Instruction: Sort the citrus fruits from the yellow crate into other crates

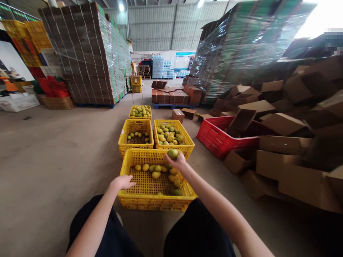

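A yellow plastic crate [158, 202] stands nearest me, with several yellow-green fruits [155, 175] along its back and right sides. Above its back right part, my right hand [178, 161] holds a green fruit [173, 154]. My left hand [123, 182] is over the crate's left edge, fingers stretched out, holding nothing. Behind stand two more yellow crates: the left one [136, 147] has a few fruits along its back and right, and the right one [175, 146] is well filled with fruits [169, 135]. A smaller-looking filled crate [140, 117] is farther back.
To the right is a red crate [219, 141] with cardboard in it, beside a large heap of cardboard boxes [284, 153]. Wrapped stacks [85, 53] rise at left and right. A blue pallet [174, 106] bears flattened cardboard behind the crates.
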Demonstrator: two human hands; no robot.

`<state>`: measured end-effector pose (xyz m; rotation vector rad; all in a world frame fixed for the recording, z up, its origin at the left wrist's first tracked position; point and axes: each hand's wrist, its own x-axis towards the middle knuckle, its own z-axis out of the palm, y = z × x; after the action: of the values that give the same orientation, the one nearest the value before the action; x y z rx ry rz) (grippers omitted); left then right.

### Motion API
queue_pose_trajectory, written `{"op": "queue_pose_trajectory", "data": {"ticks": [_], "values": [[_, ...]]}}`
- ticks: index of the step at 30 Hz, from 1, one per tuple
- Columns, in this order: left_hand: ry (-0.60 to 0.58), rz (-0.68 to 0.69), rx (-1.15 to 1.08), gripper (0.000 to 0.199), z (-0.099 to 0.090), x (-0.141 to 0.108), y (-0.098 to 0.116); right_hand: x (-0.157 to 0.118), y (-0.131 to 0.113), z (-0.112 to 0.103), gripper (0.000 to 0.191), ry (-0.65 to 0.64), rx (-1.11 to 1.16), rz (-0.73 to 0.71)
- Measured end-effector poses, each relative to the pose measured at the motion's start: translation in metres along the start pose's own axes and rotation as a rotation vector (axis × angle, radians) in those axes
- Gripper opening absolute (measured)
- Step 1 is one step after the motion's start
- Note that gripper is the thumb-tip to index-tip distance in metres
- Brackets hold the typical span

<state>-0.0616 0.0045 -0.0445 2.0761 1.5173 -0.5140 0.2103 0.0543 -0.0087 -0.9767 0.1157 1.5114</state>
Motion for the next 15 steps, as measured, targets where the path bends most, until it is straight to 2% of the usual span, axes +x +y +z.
{"op": "queue_pose_trajectory", "data": {"ticks": [3, 6, 9, 12, 15], "values": [[-0.008, 0.000, -0.003, 0.060, 0.000, 0.000, 0.000, 0.009, -0.048, 0.040, 0.044, -0.030, 0.081, -0.157], [-0.004, -0.012, -0.010, 0.058, 0.000, -0.001, -0.001, 0.001, -0.069, 0.052, 0.055, -0.076, 0.120, -0.168], [0.000, -0.023, -0.019, 0.059, 0.000, -0.001, -0.003, -0.014, -0.059, 0.038, 0.058, -0.115, 0.141, -0.141], [0.004, -0.014, -0.030, 0.061, 0.005, -0.001, -0.002, -0.025, -0.032, 0.010, 0.055, -0.141, 0.158, -0.026], [-0.023, 0.064, -0.065, 0.059, 0.015, -0.001, 0.003, -0.028, -0.008, -0.016, 0.049, -0.073, 0.169, 0.097]]}}
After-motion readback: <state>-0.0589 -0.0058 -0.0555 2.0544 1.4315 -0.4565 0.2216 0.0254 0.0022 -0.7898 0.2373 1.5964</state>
